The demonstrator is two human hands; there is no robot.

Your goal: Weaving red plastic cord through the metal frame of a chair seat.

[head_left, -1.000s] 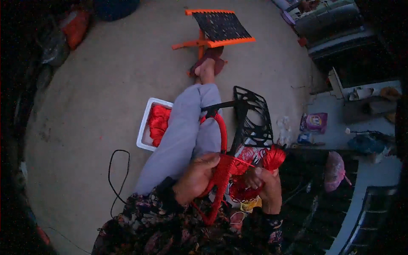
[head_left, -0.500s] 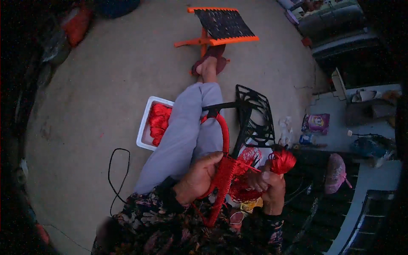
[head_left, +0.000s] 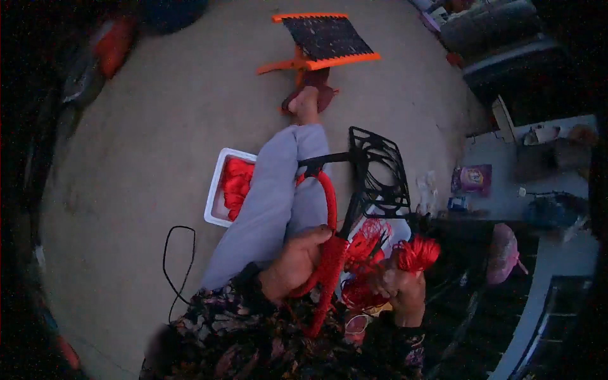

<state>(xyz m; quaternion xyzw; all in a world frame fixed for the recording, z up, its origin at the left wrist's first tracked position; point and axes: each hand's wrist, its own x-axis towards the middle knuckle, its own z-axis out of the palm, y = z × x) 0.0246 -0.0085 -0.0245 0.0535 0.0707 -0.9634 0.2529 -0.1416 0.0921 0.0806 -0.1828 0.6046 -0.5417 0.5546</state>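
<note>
Head view: towards five o'clock, the left hand's (head_left: 290,265) fingers grip the frame (head_left: 331,261), its near part already covered in red cord; the right hand's (head_left: 405,291) fingers seem curled on a red bundle (head_left: 418,253) at three o'clock. The black rack (head_left: 361,170), at one o'clock, remains bare

A bare grey floor (head_left: 145,145) stretches below us, smooth and dimly lit. At twelve o'clock from the middle of our view stands an orange-framed stool (head_left: 326,38) with a dark woven seat. A white tray (head_left: 213,196) rests at nine o'clock, while a thin black cable (head_left: 166,253) lies looped at eight. A dark blue rounded object (head_left: 171,14) sits at eleven, partly cut off, and we see crumpled clear plastic (head_left: 426,190) at three o'clock.
</note>
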